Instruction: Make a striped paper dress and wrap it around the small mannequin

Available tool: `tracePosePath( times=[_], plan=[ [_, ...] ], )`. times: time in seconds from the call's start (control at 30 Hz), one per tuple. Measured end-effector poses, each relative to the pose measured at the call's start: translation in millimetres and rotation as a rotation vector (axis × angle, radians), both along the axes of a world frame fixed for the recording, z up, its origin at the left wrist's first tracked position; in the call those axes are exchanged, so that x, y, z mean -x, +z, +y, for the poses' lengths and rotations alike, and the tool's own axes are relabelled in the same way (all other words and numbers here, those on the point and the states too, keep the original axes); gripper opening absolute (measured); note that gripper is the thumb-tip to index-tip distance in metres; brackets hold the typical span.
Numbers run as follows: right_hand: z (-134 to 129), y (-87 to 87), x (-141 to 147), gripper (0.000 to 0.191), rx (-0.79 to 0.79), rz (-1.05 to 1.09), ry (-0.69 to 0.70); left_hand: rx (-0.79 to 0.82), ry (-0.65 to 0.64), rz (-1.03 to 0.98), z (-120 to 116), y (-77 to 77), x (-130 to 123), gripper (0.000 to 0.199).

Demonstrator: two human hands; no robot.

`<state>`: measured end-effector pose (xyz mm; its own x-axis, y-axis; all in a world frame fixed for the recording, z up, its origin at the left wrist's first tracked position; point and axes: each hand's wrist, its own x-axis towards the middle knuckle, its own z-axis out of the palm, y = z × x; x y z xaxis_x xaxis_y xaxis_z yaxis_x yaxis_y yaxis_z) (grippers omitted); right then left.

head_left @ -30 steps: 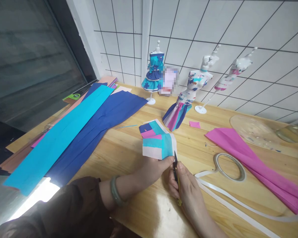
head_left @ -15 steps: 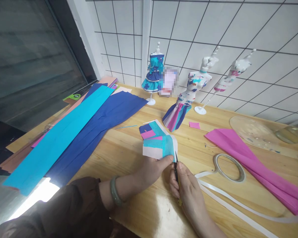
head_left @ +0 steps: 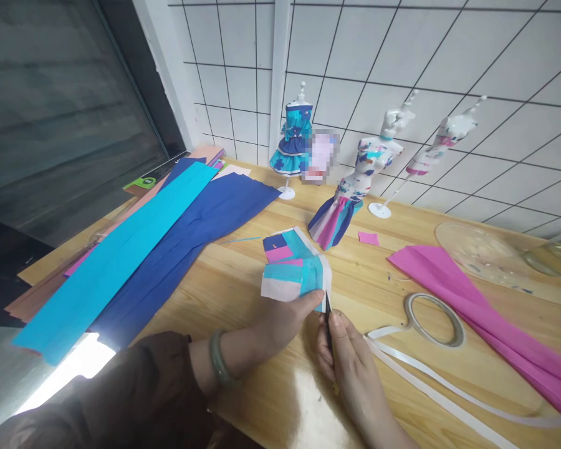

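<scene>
My left hand (head_left: 285,324), a green bangle at its wrist, is closed on a patchwork piece of crepe paper (head_left: 280,272) in turquoise, pink, navy and pale lilac. The thumb lies on top of it; the other fingers are hidden beneath. A whitish band runs along the piece's right edge. My right hand (head_left: 348,352) grips small dark scissors (head_left: 328,321), their blades at that whitish edge beside my left thumb. A bit of yellow shows at the handle's lower end, the rest being covered by my fingers.
Turquoise (head_left: 135,249) and navy crepe paper (head_left: 215,218) lie at left. Behind stand a dressed mannequin (head_left: 295,137), one in a striped skirt (head_left: 339,221) and a paint-spattered one (head_left: 442,143). To the right are a tape roll (head_left: 458,340) with trailing strips and pink crepe paper (head_left: 477,305).
Both hands have shifted slightly left with the patchwork piece and scissors. The scissor blades are still at the whitish edge. The whole view has moved a little.
</scene>
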<state>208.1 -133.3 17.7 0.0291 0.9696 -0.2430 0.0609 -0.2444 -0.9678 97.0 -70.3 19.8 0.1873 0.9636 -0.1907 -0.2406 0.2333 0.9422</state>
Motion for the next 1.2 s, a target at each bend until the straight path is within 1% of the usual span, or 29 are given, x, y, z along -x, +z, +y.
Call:
tracePosePath(
  times=[0.1, 0.23, 0.43, 0.57, 0.63, 0.73, 0.87, 1.0, 1.13, 1.2],
  plan=[
    [-0.6, -0.3, 3.0, 0.042, 0.001, 0.039, -0.024, -0.1, 0.041, 0.142, -0.6, 4.7, 0.4, 0.018],
    [-2.1, 0.1, 4.9, 0.045, -0.007, 0.075, 0.003, -0.092, 0.047, 0.194, -3.7, 6.8, 0.0, 0.016],
    [-2.4, 2.4, 4.2, 0.05, -0.011, 0.077, 0.028, -0.088, 0.045, 0.218, -7.2, 2.6, 2.1, 0.018],
    [-2.6, 2.3, 3.5, 0.05, -0.01, 0.086, 0.067, -0.113, 0.073, 0.236, -7.0, 8.6, 1.8, 0.015],
    [-2.9, 1.3, 3.4, 0.05, -0.014, 0.078, 0.073, -0.141, 0.083, 0.2, -6.5, 12.7, 1.5, 0.011],
    [-2.7, 0.1, 3.7, 0.048, -0.015, 0.075, 0.049, -0.144, 0.056, 0.145, -5.8, 14.6, 1.9, 0.01],
    [-1.4, 1.5, 3.2, 0.046, -0.017, 0.078, 0.021, -0.103, 0.046, 0.149, -4.3, 9.9, 3.5, 0.013],
    [-1.3, 2.0, 0.3, 0.044, -0.018, -0.024, 0.016, -0.1, 0.032, 0.06, -1.9, 9.1, 3.2, 0.009],
    [-0.8, -0.8, -4.1, 0.04, -0.14, -0.199, -0.039, -0.139, 0.045, 0.027, -0.1, 12.4, 2.9, 0.008],
    [-0.2, -1.8, -6.3, 0.041, -0.177, -0.237, -0.01, -0.122, 0.06, 0.028, 0.2, 13.8, 3.9, 0.01]
  ],
)
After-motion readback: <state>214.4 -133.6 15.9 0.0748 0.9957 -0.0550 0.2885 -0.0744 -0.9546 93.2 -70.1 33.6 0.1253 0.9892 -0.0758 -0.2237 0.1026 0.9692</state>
